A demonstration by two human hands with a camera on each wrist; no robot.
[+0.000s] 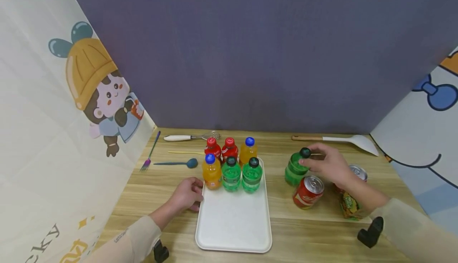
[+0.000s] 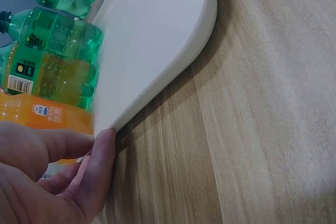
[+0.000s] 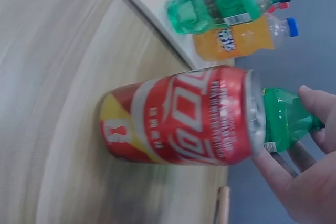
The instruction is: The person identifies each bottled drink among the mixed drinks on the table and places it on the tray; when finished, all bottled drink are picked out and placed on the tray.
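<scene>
My left hand (image 1: 186,194) pinches the left rim of a white tray (image 1: 234,225) between thumb and fingers. On the tray's far half stand two green bottles (image 1: 231,176) with black caps, orange-drink bottles (image 1: 212,173) with blue caps, and two red-capped bottles (image 1: 229,150) behind. Right of the tray, my right hand (image 1: 329,163) grips a third green bottle (image 1: 295,171) near its neck, upright with a slight tilt. A red soda can (image 1: 308,192) stands just in front of that bottle; in the right wrist view the can (image 3: 178,116) hides part of it.
Beneath my right forearm are another can (image 1: 358,172) and a patterned snack packet (image 1: 350,207). A spatula (image 1: 352,140) lies at the back right. On the left lie a whisk (image 1: 179,137), a fork (image 1: 152,151), a dark spoon (image 1: 192,163) and a thin yellow stick (image 1: 186,152).
</scene>
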